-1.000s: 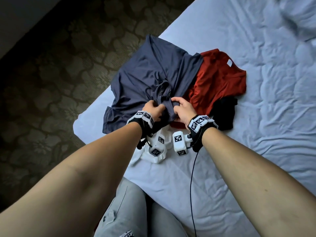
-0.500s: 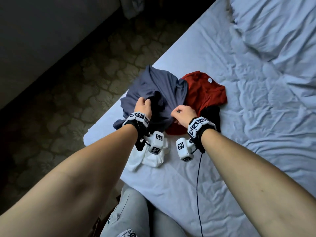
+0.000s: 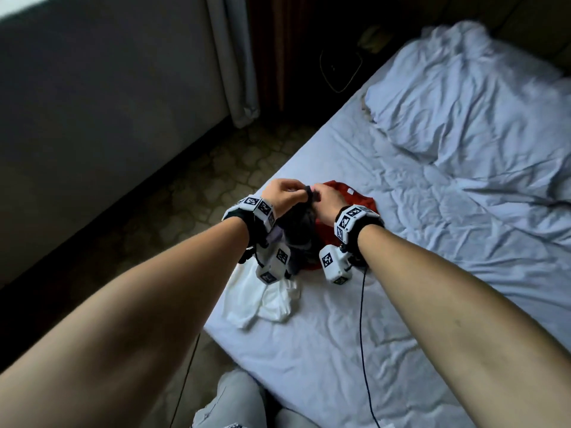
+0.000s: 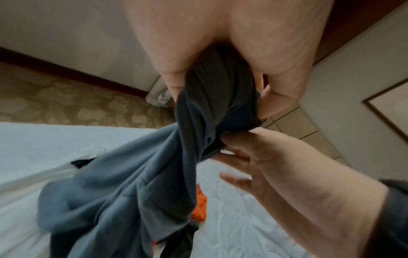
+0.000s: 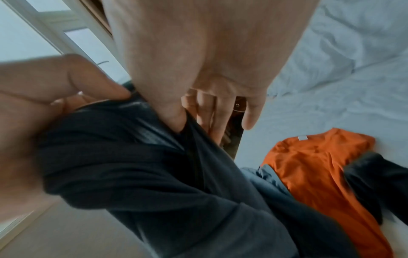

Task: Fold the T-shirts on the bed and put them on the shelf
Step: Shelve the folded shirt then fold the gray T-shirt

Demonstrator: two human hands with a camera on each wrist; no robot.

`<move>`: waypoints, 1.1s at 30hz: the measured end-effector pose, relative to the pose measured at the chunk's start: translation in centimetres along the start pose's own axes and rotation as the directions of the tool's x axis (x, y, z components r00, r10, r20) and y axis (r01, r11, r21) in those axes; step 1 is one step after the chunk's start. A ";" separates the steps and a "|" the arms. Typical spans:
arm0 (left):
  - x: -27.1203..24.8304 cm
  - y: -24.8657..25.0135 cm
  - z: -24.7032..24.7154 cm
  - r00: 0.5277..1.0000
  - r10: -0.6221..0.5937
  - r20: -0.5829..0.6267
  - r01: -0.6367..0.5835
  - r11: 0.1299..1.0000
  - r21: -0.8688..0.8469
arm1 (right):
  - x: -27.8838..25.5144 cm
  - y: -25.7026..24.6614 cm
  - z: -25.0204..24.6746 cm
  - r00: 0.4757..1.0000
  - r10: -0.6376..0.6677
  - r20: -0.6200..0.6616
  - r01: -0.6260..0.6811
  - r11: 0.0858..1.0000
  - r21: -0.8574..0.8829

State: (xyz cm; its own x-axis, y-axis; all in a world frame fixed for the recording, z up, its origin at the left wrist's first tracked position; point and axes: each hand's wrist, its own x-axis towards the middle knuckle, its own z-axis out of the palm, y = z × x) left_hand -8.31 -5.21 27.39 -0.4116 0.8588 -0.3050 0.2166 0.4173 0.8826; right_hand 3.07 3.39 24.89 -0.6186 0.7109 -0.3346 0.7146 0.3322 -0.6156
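Both my hands hold a grey-blue T-shirt [image 3: 301, 236] up off the white bed [image 3: 401, 304], and it hangs bunched between my wrists. My left hand [image 3: 285, 194] grips a gathered fold of it in a fist. My right hand [image 3: 324, 199] pinches the same fold with thumb and forefinger, its other fingers [image 5: 220, 113] straight. In the left wrist view the shirt [image 4: 132, 183] trails down to the sheet. An orange-red T-shirt [image 3: 355, 199] lies flat behind my hands, with a black T-shirt [image 5: 379, 183] on its near edge. A crumpled white T-shirt [image 3: 272, 301] lies below my left wrist.
A rumpled duvet [image 3: 463, 97] covers the bed's far right. The bed's left edge drops to a patterned floor [image 3: 197, 193], with a wall and curtain [image 3: 234, 57] beyond. A black cable [image 3: 361, 319] hangs from my right wrist. My leg [image 3: 234, 403] is at the bed's near edge.
Both hands have risen off the bed and come together, taking the grey-blue T-shirt up with them. It lay spread over the pile before. The head view has tilted up towards the duvet.
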 end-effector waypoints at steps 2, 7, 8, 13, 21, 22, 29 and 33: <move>-0.9 2.0 -0.7 1.000 0.029 0.011 -0.030 0.996 0.078 | -1.3 -0.6 -1.8 0.996 0.042 -0.075 -0.039 0.998 0.044; -2.2 6.4 -3.0 0.983 0.135 -0.124 -0.080 0.923 0.376 | -4.3 -2.6 -7.2 0.962 0.095 -0.257 -0.075 0.993 0.086; -2.3 7.3 -3.4 0.978 0.148 -0.144 -0.082 0.916 0.392 | -4.7 -2.9 -8.2 0.959 0.081 -0.271 -0.065 0.995 0.070; -3.0 11.6 -4.8 0.970 0.179 -0.161 -0.088 0.886 0.455 | -8.2 -5.4 -13.1 0.930 -0.012 -0.367 -0.022 0.996 -0.089; -3.3 16.8 -6.1 0.938 0.343 -0.050 -0.284 0.843 0.457 | -12.9 -6.6 -18.1 0.803 -0.015 -0.595 -0.214 0.926 -0.311; -3.3 17.3 -6.3 0.936 0.350 -0.033 -0.296 0.834 0.465 | -13.5 -6.5 -18.8 0.780 0.015 -0.626 -0.248 0.925 -0.287; -3.9 20.8 -5.9 0.902 0.431 -0.030 -0.337 0.747 0.573 | -18.0 -5.4 -21.6 0.636 0.266 -0.724 -0.448 0.892 -0.066; -5.1 22.9 -5.4 0.911 0.399 -0.107 -0.286 0.796 0.534 | -20.5 -4.2 -23.3 0.572 0.405 -0.713 -0.369 0.904 0.217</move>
State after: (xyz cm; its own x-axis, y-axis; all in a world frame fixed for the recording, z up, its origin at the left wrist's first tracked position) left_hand -6.04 -1.63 51.05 -0.3829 0.9170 0.1121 0.7629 0.2454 0.5981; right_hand 20.34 1.81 50.97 0.1683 0.9834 0.0683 0.8035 -0.0967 -0.5873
